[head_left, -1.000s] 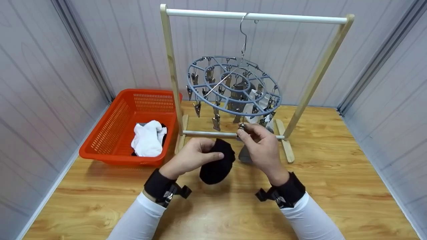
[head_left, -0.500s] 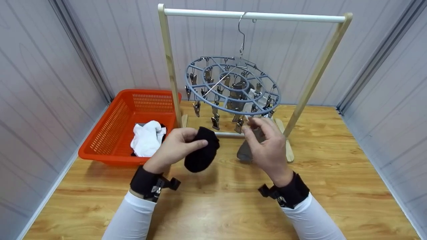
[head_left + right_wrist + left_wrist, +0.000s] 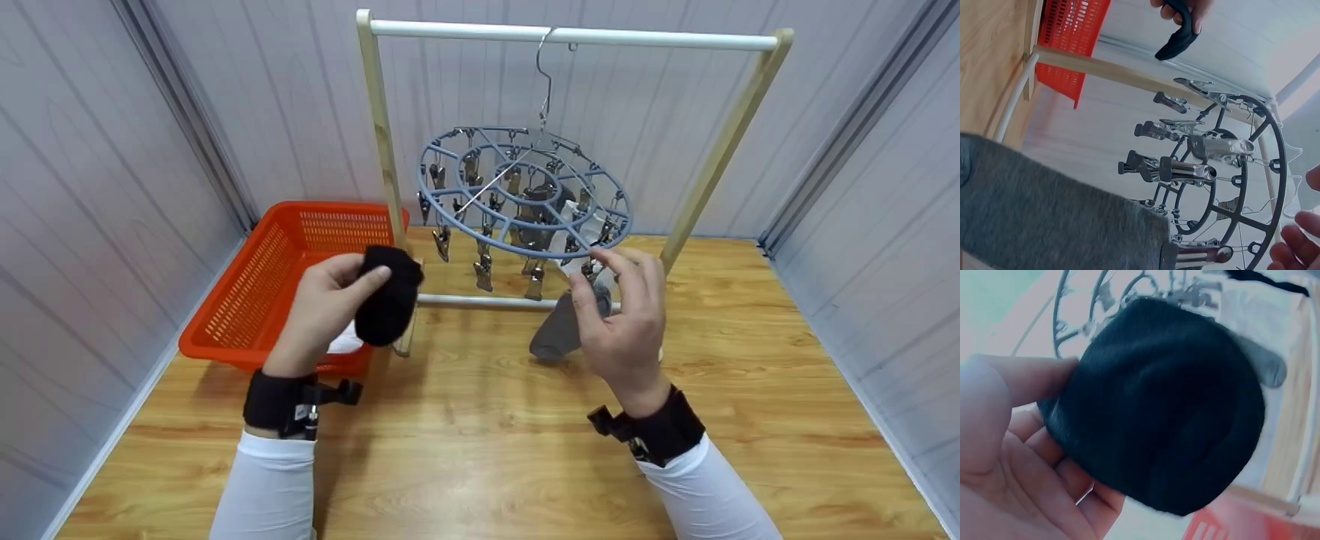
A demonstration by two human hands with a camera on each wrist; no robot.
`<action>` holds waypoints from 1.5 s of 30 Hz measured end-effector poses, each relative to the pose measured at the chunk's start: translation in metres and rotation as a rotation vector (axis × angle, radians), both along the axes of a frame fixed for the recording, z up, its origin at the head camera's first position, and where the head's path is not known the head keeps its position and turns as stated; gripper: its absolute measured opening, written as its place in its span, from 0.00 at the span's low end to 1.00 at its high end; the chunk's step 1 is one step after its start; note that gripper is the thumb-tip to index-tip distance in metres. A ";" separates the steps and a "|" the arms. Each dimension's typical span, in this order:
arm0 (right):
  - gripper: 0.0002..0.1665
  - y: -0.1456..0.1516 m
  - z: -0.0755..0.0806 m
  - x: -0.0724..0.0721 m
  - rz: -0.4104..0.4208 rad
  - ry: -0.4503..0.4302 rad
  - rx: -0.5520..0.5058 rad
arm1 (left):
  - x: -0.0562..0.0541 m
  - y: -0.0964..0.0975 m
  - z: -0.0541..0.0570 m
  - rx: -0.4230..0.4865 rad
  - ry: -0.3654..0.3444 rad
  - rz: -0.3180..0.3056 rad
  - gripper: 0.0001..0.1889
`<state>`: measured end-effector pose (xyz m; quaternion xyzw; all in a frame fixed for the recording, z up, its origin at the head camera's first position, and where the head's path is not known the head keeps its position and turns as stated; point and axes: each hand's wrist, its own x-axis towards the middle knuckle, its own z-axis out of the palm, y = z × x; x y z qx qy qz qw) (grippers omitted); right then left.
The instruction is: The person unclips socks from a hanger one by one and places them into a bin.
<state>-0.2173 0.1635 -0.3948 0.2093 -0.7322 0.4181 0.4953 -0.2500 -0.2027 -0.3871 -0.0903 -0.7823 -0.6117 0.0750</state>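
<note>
A balled black sock point(image 3: 386, 304) sits grasped in the left hand point(image 3: 322, 307), thumb over its top, held up in front of the orange basket point(image 3: 247, 292) and beside the wooden rack's point(image 3: 382, 150) left post. The right hand point(image 3: 622, 315), fingers loosely spread and grasping nothing, reaches to the near rim of the blue round clip hanger point(image 3: 525, 195), fingertips by a clip above a hanging grey sock point(image 3: 559, 334). White laundry point(image 3: 346, 341) lies in the basket on the wooden desk point(image 3: 487, 450)
</note>
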 end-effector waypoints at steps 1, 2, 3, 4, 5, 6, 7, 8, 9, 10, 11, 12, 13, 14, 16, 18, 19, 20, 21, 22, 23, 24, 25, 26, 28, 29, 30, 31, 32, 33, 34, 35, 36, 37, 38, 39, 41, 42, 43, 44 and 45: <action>0.22 0.000 0.000 -0.001 -0.012 0.003 0.000 | -0.001 -0.003 0.000 -0.005 0.014 0.027 0.15; 0.24 0.001 0.000 -0.001 -0.020 0.004 0.003 | -0.001 -0.007 0.001 -0.020 0.032 0.055 0.16; 0.26 0.001 0.000 -0.002 -0.029 0.004 0.007 | -0.002 -0.010 0.001 -0.033 0.046 0.079 0.16; 0.28 0.001 0.000 -0.003 -0.038 0.003 0.012 | -0.003 -0.013 0.001 -0.053 0.060 0.105 0.16; 0.29 0.001 0.000 -0.004 -0.046 0.001 0.019 | -0.003 -0.016 0.001 -0.072 0.072 0.131 0.16; 0.31 0.001 -0.001 -0.004 -0.054 -0.004 0.029 | -0.004 -0.018 0.001 -0.089 0.078 0.155 0.16; 0.32 0.001 -0.001 -0.005 -0.060 -0.011 0.040 | -0.004 -0.021 0.000 -0.103 0.076 0.176 0.16; 0.33 0.002 -0.001 -0.006 -0.066 -0.019 0.051 | -0.005 -0.023 0.000 -0.118 0.075 0.197 0.17; 0.34 0.002 -0.002 -0.006 -0.070 -0.028 0.058 | -0.005 -0.025 0.000 -0.135 0.072 0.215 0.17; 0.35 0.002 -0.002 -0.006 -0.073 -0.037 0.063 | -0.006 -0.027 -0.001 -0.155 0.069 0.229 0.17; 0.35 0.002 -0.002 -0.007 -0.079 -0.047 0.072 | -0.006 -0.029 -0.001 -0.170 0.064 0.236 0.18; 0.36 0.002 -0.003 -0.007 -0.085 -0.057 0.079 | -0.007 -0.030 -0.002 -0.188 0.056 0.239 0.18; 0.36 0.002 -0.003 -0.006 -0.092 -0.066 0.084 | -0.007 -0.032 -0.003 -0.209 0.050 0.239 0.19; 0.36 0.002 -0.003 -0.006 -0.098 -0.074 0.089 | -0.008 -0.033 -0.004 -0.232 0.046 0.239 0.19; 0.35 0.001 -0.003 -0.005 -0.105 -0.083 0.098 | -0.009 -0.035 -0.005 -0.268 0.031 0.235 0.18; 0.34 0.001 -0.003 -0.004 -0.105 -0.087 0.105 | -0.011 -0.036 -0.008 -0.308 0.022 0.234 0.18; 0.34 0.000 -0.003 -0.004 -0.102 -0.088 0.106 | -0.011 -0.037 -0.009 -0.328 0.020 0.237 0.17; 0.33 0.000 -0.003 -0.004 -0.097 -0.088 0.106 | -0.012 -0.038 -0.011 -0.345 0.021 0.242 0.16; 0.33 -0.001 -0.003 -0.004 -0.093 -0.087 0.106 | -0.013 -0.038 -0.012 -0.362 0.021 0.247 0.16; 0.32 -0.001 -0.003 -0.003 -0.088 -0.086 0.106 | -0.014 -0.039 -0.013 -0.378 0.018 0.251 0.16; 0.32 -0.002 -0.003 -0.003 -0.085 -0.086 0.106 | -0.015 -0.040 -0.014 -0.391 0.015 0.256 0.16; 0.32 -0.002 -0.003 -0.003 -0.082 -0.085 0.108 | -0.015 -0.041 -0.015 -0.404 0.009 0.261 0.16; 0.32 -0.003 -0.002 -0.003 -0.075 -0.083 0.107 | -0.014 -0.042 -0.015 -0.418 0.007 0.266 0.17; 0.31 -0.003 -0.002 -0.002 -0.068 -0.082 0.107 | -0.014 -0.043 -0.016 -0.430 0.004 0.272 0.18; 0.31 -0.004 -0.002 -0.001 -0.057 -0.082 0.111 | -0.013 -0.045 -0.017 -0.455 -0.009 0.285 0.19; 0.31 -0.004 -0.002 0.000 -0.048 -0.083 0.113 | -0.012 -0.045 -0.017 -0.469 -0.011 0.294 0.20; 0.31 -0.004 -0.002 0.000 -0.038 -0.083 0.114 | -0.011 -0.046 -0.017 -0.478 -0.009 0.303 0.20; 0.30 -0.005 -0.003 0.001 -0.028 -0.082 0.117 | -0.011 -0.046 -0.018 -0.487 -0.006 0.313 0.21; 0.30 -0.006 -0.003 0.002 -0.021 -0.082 0.119 | -0.011 -0.046 -0.018 -0.490 -0.006 0.321 0.21; 0.30 -0.006 -0.003 0.002 -0.013 -0.081 0.123 | -0.011 -0.045 -0.018 -0.491 -0.003 0.327 0.21; 0.30 -0.007 -0.003 0.003 -0.005 -0.079 0.126 | -0.011 -0.045 -0.018 -0.490 0.004 0.330 0.21; 0.29 -0.007 -0.003 0.004 0.003 -0.078 0.131 | -0.011 -0.044 -0.017 -0.485 0.011 0.328 0.21; 0.29 -0.007 -0.003 0.004 0.008 -0.075 0.137 | -0.011 -0.042 -0.017 -0.475 0.020 0.324 0.21; 0.29 -0.008 -0.003 0.005 0.013 -0.072 0.142 | -0.011 -0.040 -0.016 -0.465 0.028 0.317 0.20; 0.28 -0.008 -0.003 0.006 0.017 -0.069 0.146 | -0.011 -0.038 -0.016 -0.455 0.038 0.309 0.20; 0.28 -0.008 -0.003 0.006 0.023 -0.064 0.148 | -0.011 -0.036 -0.015 -0.447 0.048 0.300 0.20; 0.27 -0.008 -0.003 0.006 0.038 -0.048 0.144 | -0.010 -0.031 -0.014 -0.436 0.064 0.281 0.19; 0.26 -0.007 -0.003 0.006 0.043 -0.039 0.137 | -0.010 -0.028 -0.013 -0.433 0.072 0.275 0.18; 0.26 -0.007 -0.003 0.006 0.051 -0.030 0.127 | -0.009 -0.025 -0.013 -0.433 0.079 0.267 0.18; 0.25 -0.007 -0.003 0.006 0.056 -0.022 0.116 | -0.009 -0.022 -0.013 -0.436 0.084 0.258 0.18; 0.25 -0.007 -0.003 0.005 0.060 -0.014 0.103 | -0.009 -0.018 -0.013 -0.438 0.087 0.248 0.17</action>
